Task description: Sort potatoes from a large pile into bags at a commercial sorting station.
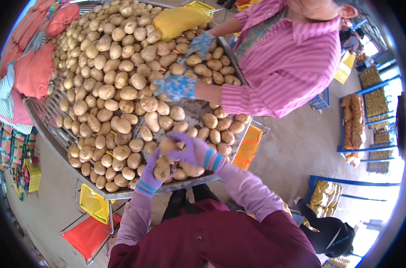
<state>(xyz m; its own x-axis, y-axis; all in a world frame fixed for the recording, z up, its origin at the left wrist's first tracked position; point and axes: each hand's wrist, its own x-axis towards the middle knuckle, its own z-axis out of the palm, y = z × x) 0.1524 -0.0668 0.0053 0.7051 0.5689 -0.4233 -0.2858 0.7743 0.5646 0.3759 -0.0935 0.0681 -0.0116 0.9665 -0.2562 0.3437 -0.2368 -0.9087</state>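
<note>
Potatoes are heaped over a metal sorting table in front of me. Near its front edge, my left hand, in a purple glove with blue cuff stripes, holds a potato. Just above it, my right hand, gloved the same way, grips another potato. The two hands are close together, and the right fingers partly hide what they hold. More loose potatoes lie beside and under my right wrist.
Across the table's right side, a co-worker's blue-gloved hands reach among the potatoes. A yellow mesh bag lies on the heap. Yellow, red and orange bags hang by the table. Blue racks hold filled sacks at right.
</note>
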